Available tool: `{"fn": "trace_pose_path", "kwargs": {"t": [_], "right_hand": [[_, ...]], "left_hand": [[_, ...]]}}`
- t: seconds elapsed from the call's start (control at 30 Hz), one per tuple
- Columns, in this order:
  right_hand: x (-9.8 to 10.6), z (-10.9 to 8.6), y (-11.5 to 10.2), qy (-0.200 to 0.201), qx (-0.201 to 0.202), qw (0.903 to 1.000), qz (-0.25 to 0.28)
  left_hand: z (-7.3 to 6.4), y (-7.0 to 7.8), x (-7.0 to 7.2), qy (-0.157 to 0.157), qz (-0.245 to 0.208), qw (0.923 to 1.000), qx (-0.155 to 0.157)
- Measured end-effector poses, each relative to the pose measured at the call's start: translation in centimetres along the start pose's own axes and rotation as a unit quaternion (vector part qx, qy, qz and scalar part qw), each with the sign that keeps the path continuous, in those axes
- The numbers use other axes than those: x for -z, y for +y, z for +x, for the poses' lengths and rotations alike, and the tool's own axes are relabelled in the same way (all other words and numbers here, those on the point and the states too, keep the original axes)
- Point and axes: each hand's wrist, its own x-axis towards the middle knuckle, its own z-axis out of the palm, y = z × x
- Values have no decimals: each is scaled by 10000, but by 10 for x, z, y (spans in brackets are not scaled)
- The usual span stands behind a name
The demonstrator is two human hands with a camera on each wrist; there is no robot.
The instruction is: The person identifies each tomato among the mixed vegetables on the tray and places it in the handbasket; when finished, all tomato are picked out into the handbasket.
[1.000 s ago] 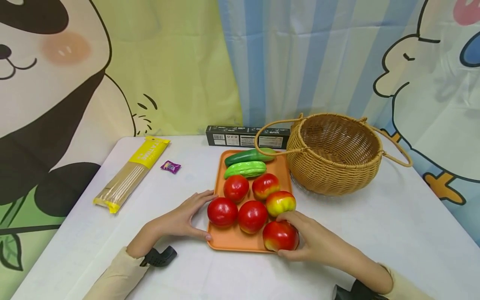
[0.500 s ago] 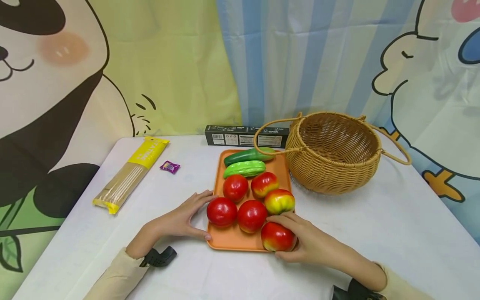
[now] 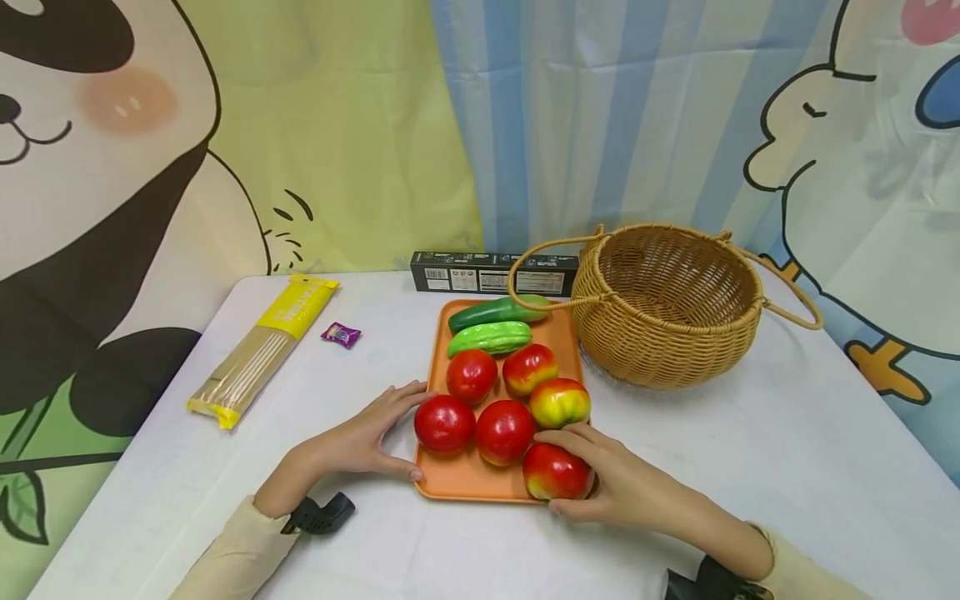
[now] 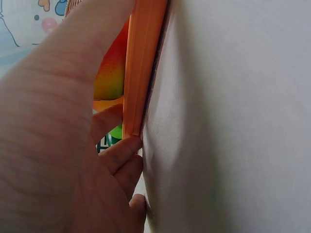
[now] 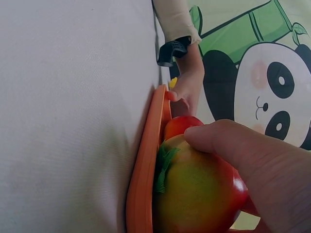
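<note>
An orange tray lies on the table, bearing several red fruits and two green vegetables. At its near right corner my right hand grips a red-and-yellow apple-like fruit, fingers over the far side and thumb at the near side. In the right wrist view, this fruit shows a green leafy bit by the tray wall. My left hand touches the tray's left edge with its fingers spread and nearly straight. A red fruit sits beside it, and a red-yellow one is just behind my right fingers.
Behind the tray stands a long black box. A wicker basket with handles is at the back right, one handle reaching over the tray. To the left lie a yellow-ended noodle packet and a small purple wrapped sweet.
My right hand has shifted slightly left, its fingers reaching farther over the fruit. The left hand has stayed at the tray's edge.
</note>
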Motion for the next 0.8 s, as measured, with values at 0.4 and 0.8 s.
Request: {"fn": "trace_pose_path", "kwargs": {"t": [0.4, 0.8], "right_hand": [[5, -4, -6, -44, -110, 9999, -59], [15, -9, -20, 436, 160, 9983, -342]], "left_hand": [[1, -1, -2, -1, 62, 9999, -113], [0, 1, 1, -8, 40, 10000, -65]]}}
